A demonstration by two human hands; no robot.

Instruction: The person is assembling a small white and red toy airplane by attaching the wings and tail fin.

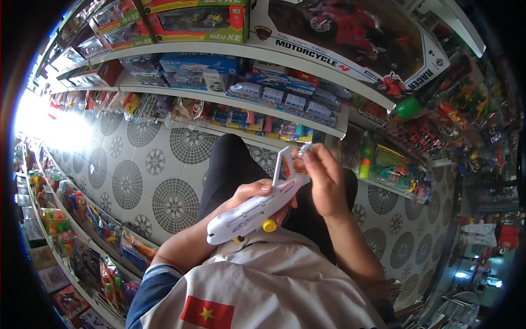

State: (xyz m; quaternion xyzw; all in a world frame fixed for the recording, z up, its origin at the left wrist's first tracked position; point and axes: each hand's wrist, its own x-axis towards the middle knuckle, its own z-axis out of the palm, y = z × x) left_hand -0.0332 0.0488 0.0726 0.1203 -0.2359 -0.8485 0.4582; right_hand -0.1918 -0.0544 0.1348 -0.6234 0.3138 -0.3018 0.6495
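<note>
A white toy airplane [241, 219] lies tilted above my lap, nose toward the lower left, its tail fin [280, 164] standing up at the far end. My left hand [251, 193] is wrapped round its body, the thumb on top near the tail. A yellow wheel-like part [269, 225] sticks out on the near side. My right hand [324, 183] is raised just right of the tail fin. Between its thumb and fingers it pinches a small pale grey piece [305, 147], too small to name. That piece appears apart from the airplane.
Ahead, white shelves [219, 97] carry boxed toys, toy trains [285, 101] and a large motorcycle box [350, 44]. Another toy shelf [82, 219] runs along the left. Hanging packaged toys [460, 115] fill the right. Patterned tiles [175, 203] cover the floor around my knees.
</note>
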